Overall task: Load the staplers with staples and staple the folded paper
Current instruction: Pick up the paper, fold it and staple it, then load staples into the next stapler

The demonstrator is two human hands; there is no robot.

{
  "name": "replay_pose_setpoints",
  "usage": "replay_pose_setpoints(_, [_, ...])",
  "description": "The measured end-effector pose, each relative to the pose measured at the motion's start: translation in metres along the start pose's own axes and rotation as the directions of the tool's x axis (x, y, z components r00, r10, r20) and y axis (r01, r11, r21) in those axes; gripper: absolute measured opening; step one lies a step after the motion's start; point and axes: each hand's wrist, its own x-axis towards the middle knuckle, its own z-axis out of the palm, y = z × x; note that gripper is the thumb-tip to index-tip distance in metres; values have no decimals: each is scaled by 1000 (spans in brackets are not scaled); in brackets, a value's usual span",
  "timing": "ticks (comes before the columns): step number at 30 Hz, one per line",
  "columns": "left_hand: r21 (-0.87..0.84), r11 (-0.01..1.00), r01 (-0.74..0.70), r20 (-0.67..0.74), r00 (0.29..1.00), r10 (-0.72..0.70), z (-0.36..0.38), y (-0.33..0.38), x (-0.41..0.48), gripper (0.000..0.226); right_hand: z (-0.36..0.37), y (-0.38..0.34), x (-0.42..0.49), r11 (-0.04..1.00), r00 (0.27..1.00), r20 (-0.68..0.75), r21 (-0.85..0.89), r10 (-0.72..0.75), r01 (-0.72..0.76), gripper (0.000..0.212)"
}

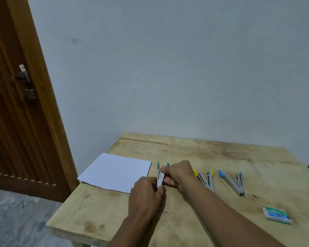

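The fingers [152,181] of the left hand [146,193] are curled and pinch the near end of the green stapler [160,177]. The fingers [165,169] of the right hand [178,172] are curled too. They pinch the same stapler from the other side, a bit farther up. So both hands hold one thing between them, low over the tabletop [185,154]. I cannot tell if it touches the wood.

The green stapler is open like a thin V. Its long side runs from 6 o'clock to 12 o'clock. The two green tips point to 12 o'clock, away from the person.

I think the next job is to put staples in. The staple box [276,215] lies at 4 o'clock from the hands, well apart from them. The right hand is nearer to it, so I guess that hand would reach for it. I cannot tell if any staples are in the fingers now. They would be too small to see.

At 3 o'clock from the hands lies the yellow stapler [206,180], open. Farther out at 3 o'clock lies the blue stapler [234,182], open in a wide V. At 9 o'clock lies the white paper [114,172], just beside the left hand.

The box is green, blue and white, but its words are too blurry to read. I see no names on the staplers.
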Motion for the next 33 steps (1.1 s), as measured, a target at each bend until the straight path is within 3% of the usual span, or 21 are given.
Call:
replay_pose_setpoints(8, [102,995,23,-12,1000,-22,9,0,11,25,6,-1,11,990,996,-72,-130,-59,49,28])
replay_pose_setpoints(15, [189,982,18,-6,1000,-17,9,7,4,25,-5,2,14,991,998,5,-121,-60,60,23])
replay_pose_setpoints(19, [91,995,47,-88,995,-39,8,12,-3,45,-32,1,11,977,995,-47,-198,-91,80,18])
replay_pose_setpoints(22, [-40,998,40,-214,976,-48,4,23,-6,35,-61,-2,11,931,980,-121,-348,-161,110,10])
replay_pose_setpoints(27, [-112,993,-34,0,999,34,21,65,3,17,-104,0,5,853,940,-237,-514,-247,94,20])
replay_pose_setpoints(33, [-229,959,165,256,961,-105,52,99,24,36,-116,7,4,839,957,-225,-544,-182,32,9])
